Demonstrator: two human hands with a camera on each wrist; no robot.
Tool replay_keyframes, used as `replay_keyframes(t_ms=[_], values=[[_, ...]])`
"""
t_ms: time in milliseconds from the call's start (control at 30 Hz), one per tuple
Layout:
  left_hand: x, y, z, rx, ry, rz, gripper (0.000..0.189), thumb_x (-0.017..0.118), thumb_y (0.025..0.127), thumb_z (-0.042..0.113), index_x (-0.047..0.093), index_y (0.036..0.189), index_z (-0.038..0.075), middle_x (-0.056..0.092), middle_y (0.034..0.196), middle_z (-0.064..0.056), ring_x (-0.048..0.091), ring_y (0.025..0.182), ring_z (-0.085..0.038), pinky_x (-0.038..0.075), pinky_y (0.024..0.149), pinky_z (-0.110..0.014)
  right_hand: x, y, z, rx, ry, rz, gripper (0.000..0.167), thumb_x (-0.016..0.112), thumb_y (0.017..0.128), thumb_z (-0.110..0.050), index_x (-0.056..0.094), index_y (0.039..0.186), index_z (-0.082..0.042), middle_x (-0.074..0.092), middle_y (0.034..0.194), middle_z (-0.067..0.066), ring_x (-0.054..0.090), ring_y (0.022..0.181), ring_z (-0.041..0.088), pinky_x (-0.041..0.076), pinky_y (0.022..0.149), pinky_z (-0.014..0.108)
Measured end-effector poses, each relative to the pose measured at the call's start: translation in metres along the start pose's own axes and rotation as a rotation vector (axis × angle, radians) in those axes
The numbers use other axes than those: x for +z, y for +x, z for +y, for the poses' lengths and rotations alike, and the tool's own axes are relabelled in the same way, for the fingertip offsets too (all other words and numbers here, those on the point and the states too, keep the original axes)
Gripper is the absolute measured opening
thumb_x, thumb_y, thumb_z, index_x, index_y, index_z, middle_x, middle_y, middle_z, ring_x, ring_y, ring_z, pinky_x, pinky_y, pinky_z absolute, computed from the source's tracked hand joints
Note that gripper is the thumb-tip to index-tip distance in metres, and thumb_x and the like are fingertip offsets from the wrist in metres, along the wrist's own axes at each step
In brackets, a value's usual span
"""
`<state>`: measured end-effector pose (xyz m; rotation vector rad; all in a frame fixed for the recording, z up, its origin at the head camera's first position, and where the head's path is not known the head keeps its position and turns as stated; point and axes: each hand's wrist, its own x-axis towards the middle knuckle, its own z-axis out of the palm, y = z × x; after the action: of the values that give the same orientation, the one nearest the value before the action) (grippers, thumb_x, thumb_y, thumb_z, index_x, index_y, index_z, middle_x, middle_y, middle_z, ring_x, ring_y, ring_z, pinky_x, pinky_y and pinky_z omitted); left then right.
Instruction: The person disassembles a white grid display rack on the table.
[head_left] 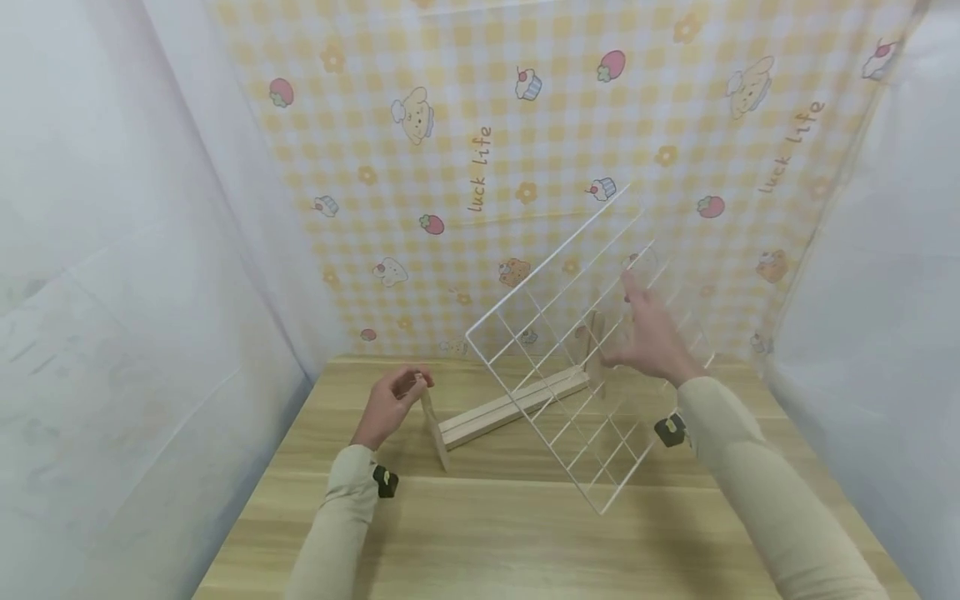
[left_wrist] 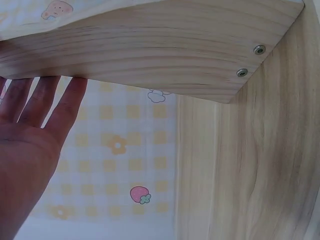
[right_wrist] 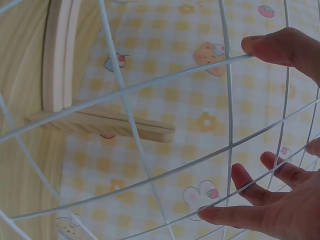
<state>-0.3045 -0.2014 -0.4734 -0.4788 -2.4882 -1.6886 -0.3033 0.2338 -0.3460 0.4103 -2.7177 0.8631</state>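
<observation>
In the head view, my left hand [head_left: 388,404] pinches the top of one upright side panel of a wooden stand [head_left: 517,402]. In the left wrist view, its fingers pass behind the pale board [left_wrist: 150,47], which carries two metal screws. My right hand [head_left: 651,335] holds a white wire grid panel [head_left: 534,421], tilted diagonally in front of the stand. The right wrist view shows the thumb and fingers [right_wrist: 225,216] spread across the wires. Through the mesh appear the stand's rails [right_wrist: 60,55] and far upright [right_wrist: 125,125]. The panel's right part looks faint.
A wood-grain table [head_left: 517,542] lies beneath. A yellow checked cloth [head_left: 480,125] hangs behind it. White sheets stand at the left [head_left: 135,292] and right [head_left: 885,333]. Small black devices are at the left wrist [head_left: 386,481] and right wrist [head_left: 670,430].
</observation>
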Motion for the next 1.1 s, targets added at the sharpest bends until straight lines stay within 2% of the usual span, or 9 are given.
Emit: replay_keyframes(t_ms=[133, 367, 500, 600, 733, 800, 967, 1100], values=[[0.002, -0.005, 0.000, 0.006, 0.001, 0.015, 0.024, 0.061, 0.101, 0.033, 0.065, 0.120, 0.019, 0.070, 0.121, -0.006, 0.065, 0.122, -0.026, 0.046, 0.111, -0.059, 0.008, -0.004, 0.007, 0.017, -0.024, -0.061, 0.144, 0.095, 0.058, -0.017, -0.005, 0.162, -0.017, 0.035, 0.150, 0.035, 0.043, 0.130, 0.054, 0.040, 0.106, 0.071], [0.005, -0.014, 0.007, 0.011, -0.030, 0.027, 0.022, 0.063, 0.100, 0.029, 0.066, 0.118, 0.017, 0.072, 0.115, -0.008, 0.068, 0.113, -0.020, 0.050, 0.108, -0.056, 0.019, -0.014, 0.013, 0.064, -0.032, -0.158, 0.144, 0.094, 0.059, -0.017, -0.007, 0.162, -0.021, 0.020, 0.157, 0.040, 0.038, 0.134, 0.060, 0.039, 0.105, 0.074], [0.004, -0.023, 0.027, 0.006, -0.014, 0.024, 0.021, 0.063, 0.100, 0.019, 0.066, 0.118, 0.009, 0.072, 0.114, -0.016, 0.069, 0.110, -0.023, 0.051, 0.107, -0.056, 0.029, -0.019, 0.022, 0.051, -0.059, -0.178, 0.144, 0.095, 0.056, -0.015, -0.003, 0.162, -0.020, 0.023, 0.155, 0.041, 0.039, 0.132, 0.061, 0.040, 0.103, 0.075], [0.003, -0.028, 0.032, -0.016, 0.000, 0.025, 0.019, 0.063, 0.100, 0.013, 0.066, 0.117, 0.005, 0.072, 0.113, -0.021, 0.070, 0.106, -0.020, 0.052, 0.105, -0.055, 0.035, -0.023, 0.027, 0.032, -0.095, -0.189, 0.143, 0.095, 0.053, -0.016, 0.002, 0.163, -0.018, 0.028, 0.152, 0.040, 0.046, 0.125, 0.060, 0.045, 0.098, 0.074], [0.004, -0.028, 0.015, -0.024, 0.016, 0.041, 0.019, 0.064, 0.099, 0.017, 0.067, 0.116, 0.008, 0.073, 0.112, -0.018, 0.069, 0.100, -0.010, 0.055, 0.102, -0.052, 0.041, -0.029, 0.031, 0.027, -0.090, -0.219, 0.142, 0.095, 0.052, -0.015, 0.005, 0.162, -0.016, 0.032, 0.149, 0.041, 0.051, 0.121, 0.058, 0.050, 0.093, 0.071], [0.005, -0.029, 0.011, -0.014, 0.023, 0.052, 0.019, 0.066, 0.098, 0.019, 0.068, 0.115, 0.009, 0.074, 0.112, -0.018, 0.070, 0.099, -0.009, 0.056, 0.101, -0.051, 0.043, -0.032, 0.033, 0.030, -0.080, -0.233, 0.142, 0.095, 0.051, -0.013, 0.006, 0.162, -0.015, 0.031, 0.149, 0.041, 0.051, 0.120, 0.058, 0.052, 0.092, 0.070], [0.006, -0.031, 0.011, 0.012, 0.024, 0.068, 0.020, 0.069, 0.096, 0.027, 0.069, 0.111, 0.013, 0.076, 0.108, -0.013, 0.071, 0.097, -0.008, 0.059, 0.097, -0.048, 0.046, -0.036, 0.037, 0.028, -0.092, -0.253, 0.140, 0.095, 0.052, -0.013, 0.007, 0.162, -0.013, 0.033, 0.149, 0.040, 0.052, 0.121, 0.055, 0.051, 0.095, 0.068], [0.007, -0.033, 0.013, -0.003, 0.020, 0.066, 0.019, 0.071, 0.095, 0.030, 0.069, 0.109, 0.017, 0.076, 0.106, -0.011, 0.071, 0.095, -0.008, 0.059, 0.097, -0.047, 0.048, -0.038, 0.040, 0.034, -0.097, -0.275, 0.138, 0.095, 0.052, -0.012, 0.010, 0.162, -0.011, 0.034, 0.148, 0.038, 0.051, 0.122, 0.053, 0.051, 0.096, 0.067]])
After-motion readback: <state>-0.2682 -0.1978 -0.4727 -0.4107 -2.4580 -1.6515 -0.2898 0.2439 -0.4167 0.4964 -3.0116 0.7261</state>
